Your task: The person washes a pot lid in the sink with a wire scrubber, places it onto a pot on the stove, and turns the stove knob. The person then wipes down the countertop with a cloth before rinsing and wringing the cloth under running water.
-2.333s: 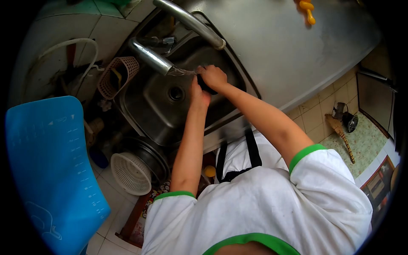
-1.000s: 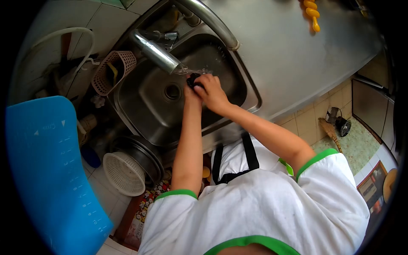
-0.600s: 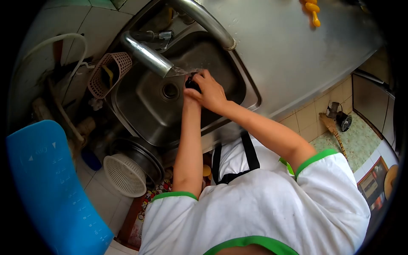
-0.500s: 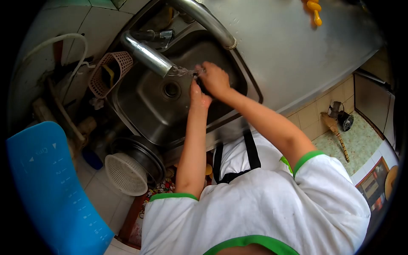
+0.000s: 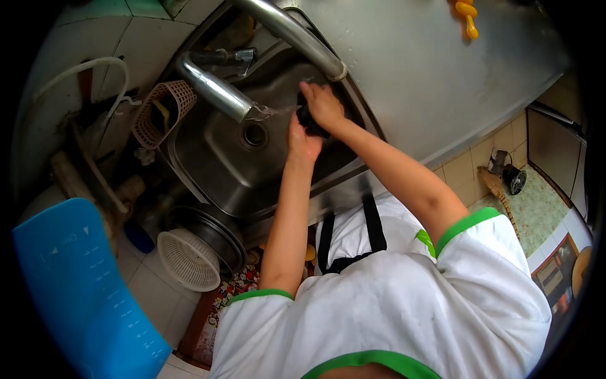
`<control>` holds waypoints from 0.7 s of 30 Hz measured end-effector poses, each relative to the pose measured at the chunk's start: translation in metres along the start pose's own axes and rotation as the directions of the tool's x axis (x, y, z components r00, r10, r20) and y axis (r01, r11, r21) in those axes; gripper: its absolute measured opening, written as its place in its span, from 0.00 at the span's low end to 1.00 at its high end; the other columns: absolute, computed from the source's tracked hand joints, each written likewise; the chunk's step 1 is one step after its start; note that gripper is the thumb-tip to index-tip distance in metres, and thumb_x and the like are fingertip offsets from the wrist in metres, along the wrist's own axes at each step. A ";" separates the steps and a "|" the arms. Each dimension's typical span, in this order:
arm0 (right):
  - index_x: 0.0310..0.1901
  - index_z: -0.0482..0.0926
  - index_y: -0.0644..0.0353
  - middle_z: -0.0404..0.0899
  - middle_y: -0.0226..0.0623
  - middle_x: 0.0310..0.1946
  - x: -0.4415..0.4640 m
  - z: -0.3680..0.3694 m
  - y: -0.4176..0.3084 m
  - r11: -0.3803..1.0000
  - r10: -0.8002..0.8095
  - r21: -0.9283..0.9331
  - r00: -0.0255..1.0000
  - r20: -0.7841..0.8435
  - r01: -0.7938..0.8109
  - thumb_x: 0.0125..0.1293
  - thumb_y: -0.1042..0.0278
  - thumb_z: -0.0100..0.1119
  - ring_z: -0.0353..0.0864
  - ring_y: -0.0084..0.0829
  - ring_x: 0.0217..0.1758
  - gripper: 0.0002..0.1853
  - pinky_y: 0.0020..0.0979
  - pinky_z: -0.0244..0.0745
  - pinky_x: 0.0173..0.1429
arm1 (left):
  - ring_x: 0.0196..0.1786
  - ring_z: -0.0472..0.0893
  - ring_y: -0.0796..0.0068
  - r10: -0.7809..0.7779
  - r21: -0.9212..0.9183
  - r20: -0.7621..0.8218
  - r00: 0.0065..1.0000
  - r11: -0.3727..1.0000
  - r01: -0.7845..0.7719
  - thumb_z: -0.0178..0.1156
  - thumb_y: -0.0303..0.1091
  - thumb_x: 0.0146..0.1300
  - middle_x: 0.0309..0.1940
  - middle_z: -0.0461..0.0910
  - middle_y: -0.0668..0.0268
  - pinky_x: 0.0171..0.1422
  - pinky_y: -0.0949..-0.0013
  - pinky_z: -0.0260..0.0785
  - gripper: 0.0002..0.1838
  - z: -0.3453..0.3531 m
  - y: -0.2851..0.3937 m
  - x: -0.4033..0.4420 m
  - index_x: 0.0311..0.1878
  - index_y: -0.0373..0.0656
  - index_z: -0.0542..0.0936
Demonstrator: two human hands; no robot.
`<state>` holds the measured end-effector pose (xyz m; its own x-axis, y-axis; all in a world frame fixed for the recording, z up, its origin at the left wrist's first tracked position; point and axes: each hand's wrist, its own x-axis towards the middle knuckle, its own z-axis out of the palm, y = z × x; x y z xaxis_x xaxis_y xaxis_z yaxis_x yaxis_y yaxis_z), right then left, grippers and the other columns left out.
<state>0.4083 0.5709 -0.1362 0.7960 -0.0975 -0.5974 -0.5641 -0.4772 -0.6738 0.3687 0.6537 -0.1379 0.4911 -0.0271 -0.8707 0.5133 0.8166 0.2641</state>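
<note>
Over the metal sink (image 5: 221,170), both hands are together at a dark, wet-looking object (image 5: 309,120) that I cannot identify. My left hand (image 5: 302,138) supports it from the near left side, with the palm partly turned up. My right hand (image 5: 323,106) lies over its upper right side, with the fingers bent round it. Water runs from the faucet spout (image 5: 226,96) toward the object and the fingers. Part of the dark object is hidden by the right hand.
A pink mesh basket (image 5: 165,114) hangs at the sink's left. Below are dark basins (image 5: 224,243) and a white colander (image 5: 188,259). A blue sheet (image 5: 88,284) stands at lower left. The steel counter (image 5: 416,82) bears a yellow-orange object (image 5: 468,18).
Both hands have moved slightly right, away from the spout, with the dark object. More of that object shows between them than half a second ago. The blue sheet appears a little lower.
</note>
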 end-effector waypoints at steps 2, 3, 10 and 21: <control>0.50 0.76 0.51 0.68 0.54 0.51 -0.037 0.005 -0.010 0.973 -0.225 -0.064 0.974 -0.027 0.223 0.63 0.39 0.51 0.77 0.57 0.46 0.25 0.48 0.72 0.49 | 0.55 0.74 0.65 -0.032 0.073 -0.008 0.999 0.997 0.033 0.43 0.53 0.70 0.51 0.75 0.62 0.60 0.60 0.67 0.21 0.003 0.016 -0.001 0.50 0.46 0.74; 0.52 0.76 0.46 0.67 0.52 0.51 -0.054 0.002 -0.011 0.893 -0.435 -0.145 0.900 -0.034 0.426 0.57 0.37 0.57 0.78 0.52 0.44 0.27 0.46 0.74 0.47 | 0.52 0.75 0.64 -0.084 -0.049 0.321 0.943 0.993 0.105 0.45 0.57 0.68 0.47 0.76 0.63 0.57 0.60 0.69 0.22 -0.022 0.019 0.016 0.45 0.49 0.74; 0.44 0.78 0.49 0.75 0.46 0.38 -0.053 -0.014 -0.015 0.910 -0.407 -0.100 0.913 -0.015 0.404 0.57 0.38 0.57 0.80 0.50 0.35 0.24 0.45 0.75 0.39 | 0.47 0.77 0.67 -0.040 -0.042 0.100 0.994 0.998 0.045 0.45 0.53 0.69 0.41 0.76 0.67 0.52 0.62 0.70 0.18 -0.008 0.007 0.003 0.42 0.49 0.74; 0.37 0.82 0.57 0.80 0.54 0.32 -0.028 -0.011 -0.015 0.996 -0.072 -0.060 0.997 0.012 0.073 0.66 0.47 0.46 0.79 0.51 0.41 0.22 0.44 0.73 0.43 | 0.46 0.77 0.74 0.257 0.337 -0.052 0.965 0.914 -0.225 0.48 0.45 0.69 0.40 0.77 0.67 0.50 0.68 0.69 0.16 0.006 -0.001 -0.007 0.44 0.42 0.76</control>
<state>0.3967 0.5712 -0.1048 0.8320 -0.0519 -0.5523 -0.4903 -0.5347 -0.6883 0.3694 0.6496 -0.1299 0.5689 0.2136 -0.7942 0.5959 0.5584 0.5771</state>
